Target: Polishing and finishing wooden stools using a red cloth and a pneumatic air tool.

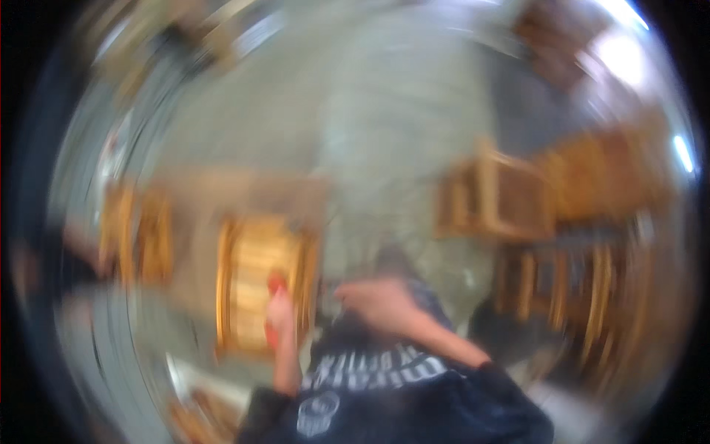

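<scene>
My left hand (280, 309) is closed around a red object (276, 282), which shows above and below the fingers; blur hides its kind. Below that hand lies a slatted wooden furniture piece (255, 255) with darker side rails. In front of my dark printed shirt, my right hand (381, 303) points its fingers leftward. Motion smears those fingers, so I cannot tell whether they hold anything.
A brown board or mat (200, 214) lies under the slatted piece, with another wooden frame (154, 237) at its left. Another person's arm (85, 251) reaches in at far left. Wooden chairs or frames (514, 196) crowd the right side. Grey floor (403, 111) runs between them.
</scene>
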Action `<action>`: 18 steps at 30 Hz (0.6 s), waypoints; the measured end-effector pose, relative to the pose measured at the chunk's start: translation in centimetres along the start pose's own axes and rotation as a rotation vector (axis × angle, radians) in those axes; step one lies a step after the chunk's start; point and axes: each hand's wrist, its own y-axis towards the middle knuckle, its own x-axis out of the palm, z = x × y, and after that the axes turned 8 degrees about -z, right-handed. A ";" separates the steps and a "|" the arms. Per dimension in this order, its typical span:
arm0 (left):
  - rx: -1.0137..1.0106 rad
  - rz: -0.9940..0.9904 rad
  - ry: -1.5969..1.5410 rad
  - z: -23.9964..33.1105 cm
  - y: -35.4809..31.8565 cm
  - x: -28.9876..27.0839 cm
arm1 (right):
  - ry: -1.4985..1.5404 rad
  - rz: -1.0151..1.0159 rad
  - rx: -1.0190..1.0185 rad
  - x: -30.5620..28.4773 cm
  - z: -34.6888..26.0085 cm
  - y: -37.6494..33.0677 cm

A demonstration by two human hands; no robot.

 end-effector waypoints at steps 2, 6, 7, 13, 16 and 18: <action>0.018 0.029 0.223 -4.2 -3.1 3.9 | -0.031 0.123 0.027 -1.0 1.5 0.3; -0.369 0.199 0.143 -5.8 -11.0 9.6 | -0.117 -0.137 0.026 -3.3 6.1 3.1; -0.506 0.143 -0.048 -3.6 -12.5 9.2 | -0.215 -0.114 -0.061 -3.5 6.9 3.5; -0.857 -0.194 -0.748 9.4 -22.9 17.4 | -0.446 -0.368 -0.138 -5.1 11.3 5.5; -0.766 -0.401 -0.845 13.2 -25.4 16.3 | -0.374 -0.528 -0.085 -5.9 14.8 7.2; -0.655 -0.484 -0.953 13.2 -27.6 16.4 | -0.368 -0.529 -0.125 -5.1 16.8 8.3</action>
